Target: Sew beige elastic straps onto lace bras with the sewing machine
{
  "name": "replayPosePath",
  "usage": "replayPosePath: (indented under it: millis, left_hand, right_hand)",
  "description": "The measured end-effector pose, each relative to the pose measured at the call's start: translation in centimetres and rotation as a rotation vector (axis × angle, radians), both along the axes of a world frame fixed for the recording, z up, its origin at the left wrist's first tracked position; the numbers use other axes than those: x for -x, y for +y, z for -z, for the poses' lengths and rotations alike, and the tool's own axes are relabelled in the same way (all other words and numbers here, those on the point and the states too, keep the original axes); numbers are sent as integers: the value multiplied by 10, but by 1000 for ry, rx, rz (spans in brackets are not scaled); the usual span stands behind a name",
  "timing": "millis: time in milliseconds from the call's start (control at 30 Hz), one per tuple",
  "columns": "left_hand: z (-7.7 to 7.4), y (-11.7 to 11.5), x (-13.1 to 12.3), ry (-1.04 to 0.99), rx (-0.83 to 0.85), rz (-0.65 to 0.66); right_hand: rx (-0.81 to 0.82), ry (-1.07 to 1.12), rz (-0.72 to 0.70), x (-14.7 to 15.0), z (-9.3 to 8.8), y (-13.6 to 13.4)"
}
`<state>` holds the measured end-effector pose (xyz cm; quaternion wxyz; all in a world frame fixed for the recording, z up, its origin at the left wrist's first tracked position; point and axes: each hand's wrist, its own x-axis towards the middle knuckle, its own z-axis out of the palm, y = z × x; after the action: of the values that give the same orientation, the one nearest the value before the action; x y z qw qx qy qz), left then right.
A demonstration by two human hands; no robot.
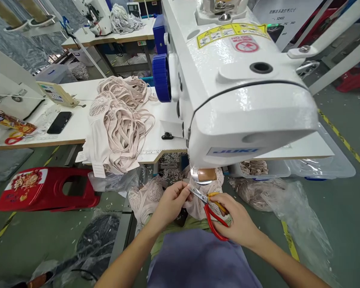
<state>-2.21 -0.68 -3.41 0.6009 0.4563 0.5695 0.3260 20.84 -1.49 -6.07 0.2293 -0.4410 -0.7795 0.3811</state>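
Observation:
My right hand (237, 220) is wrapped round the handles of a pair of scissors (214, 223), one red and one yellow-orange. Their metal blades point up and left, to the fingertips of my left hand (174, 200). Those fingers are pinched together at the edge of a beige lace garment (198, 206), which hangs below the needle end of a white sewing machine (252, 116). Exactly what part they pinch is too small to tell. Another beige lace piece (147, 198) hangs left of my left wrist, over my lap.
A tangled pile of beige garments and straps (120, 124) covers the left tabletop. Farther left lie a black phone (59, 122) and red-handled scissors (14, 138). A red stool (48, 188) stands on the floor. Clear plastic bins (318, 168) and bagged fabric (261, 192) are at the right.

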Motion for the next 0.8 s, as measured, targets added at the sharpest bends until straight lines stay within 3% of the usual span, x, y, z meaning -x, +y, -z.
replayPosePath:
  millis: [233,400,533,667,800]
  left_hand:
    - [4,3,7,30,7,-9]
    - [2,5,7,1,8,-90]
    - [0,4,11,228,-163,-116]
    - [1,2,15,515,-340,-54]
    - [-12,9,21,455,-226,101]
  right_hand:
    - [14,-14,-34,4,2,14]
    - [66,-47,11,-10,-3,9]
    - [91,-146,12,-36,-8,17]
    - [8,-339,110,-61,-12,69]
    - [-175,-481,297,-73,-15,152]
